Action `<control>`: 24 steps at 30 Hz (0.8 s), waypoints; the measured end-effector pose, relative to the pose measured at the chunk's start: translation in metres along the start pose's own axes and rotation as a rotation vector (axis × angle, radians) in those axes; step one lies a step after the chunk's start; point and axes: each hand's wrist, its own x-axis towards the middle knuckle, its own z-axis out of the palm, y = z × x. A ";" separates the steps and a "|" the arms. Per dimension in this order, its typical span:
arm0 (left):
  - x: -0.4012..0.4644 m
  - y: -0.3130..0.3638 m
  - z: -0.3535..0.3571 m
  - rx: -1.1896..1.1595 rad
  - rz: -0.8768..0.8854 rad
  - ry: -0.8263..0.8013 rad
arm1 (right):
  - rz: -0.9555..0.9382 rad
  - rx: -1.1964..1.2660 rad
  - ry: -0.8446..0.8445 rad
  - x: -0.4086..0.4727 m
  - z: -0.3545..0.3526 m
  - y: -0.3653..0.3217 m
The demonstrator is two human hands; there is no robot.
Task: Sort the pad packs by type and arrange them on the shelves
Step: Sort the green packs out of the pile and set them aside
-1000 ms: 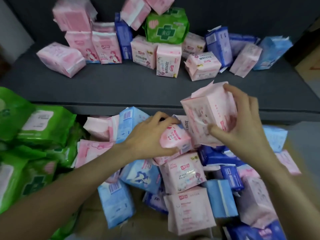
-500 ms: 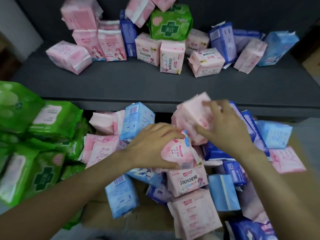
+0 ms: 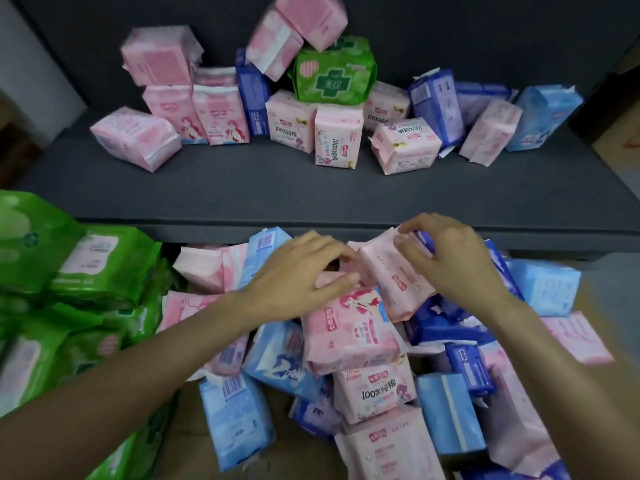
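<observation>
A heap of pad packs fills the lower area: pink, light blue and dark blue ones. My left hand point(image 3: 298, 271) rests on top of a pink pack with a red-haired figure point(image 3: 349, 327), fingers curled over its upper edge. My right hand point(image 3: 446, 258) grips a pale pink pack point(image 3: 391, 275) lying tilted just beside it. The grey shelf point(image 3: 311, 188) above carries a mixed row of pink packs point(image 3: 221, 112), dark blue packs point(image 3: 436, 102), a light blue pack point(image 3: 543, 116) and one green pack point(image 3: 332, 71) stacked on top.
Green packs point(image 3: 69, 265) are piled at the left. Brown cardboard point(image 3: 194, 431) shows beneath the heap. The shelf's front strip is bare grey. A pale wall edge point(image 3: 31, 71) stands at far left, and a cardboard box point(image 3: 620, 126) at far right.
My right hand has lowered its pale pink pack from above the heap down beside the left hand. My left hand moved slightly up on the figure pack. The view tilted upward.
</observation>
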 end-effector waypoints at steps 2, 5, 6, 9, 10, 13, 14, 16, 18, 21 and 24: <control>0.016 -0.019 -0.019 0.064 0.025 0.092 | -0.082 0.055 -0.010 0.022 -0.004 -0.002; 0.044 -0.051 -0.036 0.109 -0.019 0.220 | -0.151 0.058 -0.054 0.066 -0.001 0.002; 0.054 -0.061 -0.039 0.101 -0.057 0.255 | -0.153 0.036 -0.065 0.083 0.000 0.006; 0.089 -0.088 -0.043 0.109 -0.173 0.257 | -0.141 -0.077 -0.070 0.130 0.007 0.028; 0.103 -0.095 -0.041 0.121 -0.210 0.222 | -0.139 -0.097 -0.084 0.145 0.011 0.038; 0.141 -0.113 -0.032 0.156 -0.258 0.142 | -0.090 -0.065 -0.201 0.187 0.019 0.065; 0.153 -0.118 -0.029 0.188 -0.239 0.145 | -0.094 -0.084 -0.248 0.199 0.022 0.071; 0.178 -0.128 -0.026 0.271 -0.182 0.149 | -0.144 -0.266 -0.326 0.222 0.030 0.081; 0.201 -0.138 -0.021 0.355 -0.157 0.085 | -0.133 -0.510 -0.416 0.239 0.039 0.086; 0.222 -0.147 -0.009 0.449 -0.178 -0.010 | -0.082 -0.651 -0.448 0.250 0.050 0.088; 0.230 -0.148 -0.004 0.495 -0.274 0.025 | -0.085 -0.633 -0.262 0.244 0.052 0.088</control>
